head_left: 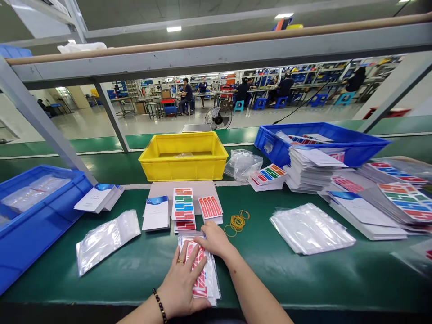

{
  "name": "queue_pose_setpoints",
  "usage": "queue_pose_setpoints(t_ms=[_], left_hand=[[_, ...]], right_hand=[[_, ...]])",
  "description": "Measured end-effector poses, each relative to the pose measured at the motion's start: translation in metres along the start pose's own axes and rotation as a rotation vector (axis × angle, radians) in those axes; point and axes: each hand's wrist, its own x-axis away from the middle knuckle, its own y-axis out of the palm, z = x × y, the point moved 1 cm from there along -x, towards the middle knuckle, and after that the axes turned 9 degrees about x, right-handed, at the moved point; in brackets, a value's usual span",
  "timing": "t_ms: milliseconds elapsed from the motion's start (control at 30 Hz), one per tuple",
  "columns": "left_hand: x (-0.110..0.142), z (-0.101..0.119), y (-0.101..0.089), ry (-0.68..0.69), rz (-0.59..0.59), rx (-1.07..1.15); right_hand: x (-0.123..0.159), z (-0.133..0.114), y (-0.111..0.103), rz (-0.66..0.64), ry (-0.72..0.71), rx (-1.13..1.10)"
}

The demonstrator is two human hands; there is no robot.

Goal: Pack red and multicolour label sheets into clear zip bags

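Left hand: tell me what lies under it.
A red-printed sheet and clear plastic show under the left hand; the hand covers part of the sheet, and whatever lies beneath the sheet is hidden.

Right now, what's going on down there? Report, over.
Left grip: spread flat on clear bag with red-printed sheet. Right grip: at bag's far end. Rubber bands: off right, not in the way.

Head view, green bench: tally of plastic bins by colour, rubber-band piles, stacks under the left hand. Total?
Blue rectangular plastic bins: 2 (left bin, right bin)
Yellow rectangular plastic bin: 1
Pile of thin yellow rubber bands: 1
Stack of clear plastic and red-and-white printed sheets under the left hand: 1
Total: 5
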Motion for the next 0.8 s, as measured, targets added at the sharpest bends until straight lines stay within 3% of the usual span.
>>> queue_pose_setpoints(t_ms=[233, 467, 633, 800], left_hand=[[0.003, 0.005, -0.003, 0.022, 0.055, -0.046], [0.004, 0.005, -0.001, 0.07, 0.161, -0.054], [0.006, 0.004, 0.003, 0.052, 0.212, -0.026], [0.008, -0.002, 0.01, 0.079, 0.172, 0.048]], right_hand=[[0.0, 0.016, -0.005, -0.109, 0.149, -0.408], [0.007, 0.023, -0.008, -0.153, 0.175, -0.843], [0.035, 0.006, -0.001, -0.089, 0.205, -1.112], [0.075, -0.022, 0.02, -0.043, 0.166, -1.35]])
